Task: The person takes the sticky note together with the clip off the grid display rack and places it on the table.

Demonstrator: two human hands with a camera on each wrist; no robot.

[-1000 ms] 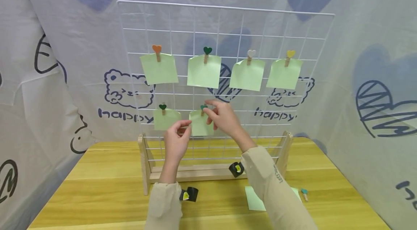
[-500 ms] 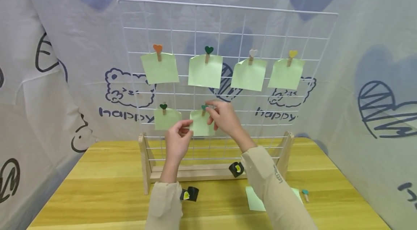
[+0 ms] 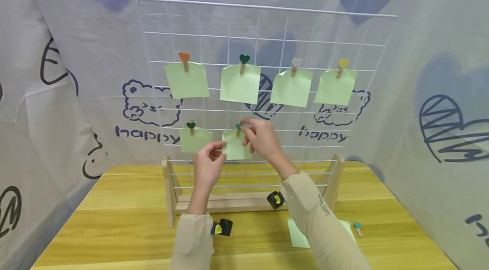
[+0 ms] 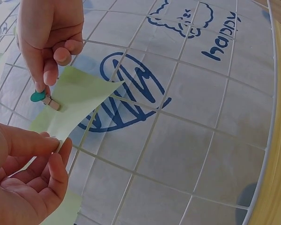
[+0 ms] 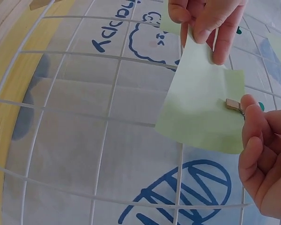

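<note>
My left hand [image 3: 206, 166] pinches the left edge of a pale green paper note [image 3: 234, 150] between thumb and fingertips. At the note's top edge is a small wooden clothespin [image 4: 51, 102] with a teal heart, which my right hand [image 3: 263, 137] pinches between thumb and index finger. In the left wrist view the clothespin lies over the paper, and the note's free corner bends away from the wire grid [image 4: 154, 119]. Whether the clothespin also bites a wire I cannot tell. Just left hangs another green note [image 3: 189, 144] under a dark green heart clothespin [image 3: 191, 127].
Several green notes hang in a row above, one under an orange heart clothespin [image 3: 185, 60]. Wooden feet [image 3: 168, 193] carry the grid on the table [image 3: 114, 202]. More green paper [image 3: 297, 236] and a loose teal heart clothespin [image 3: 358, 229] lie at front right, partly behind my right sleeve.
</note>
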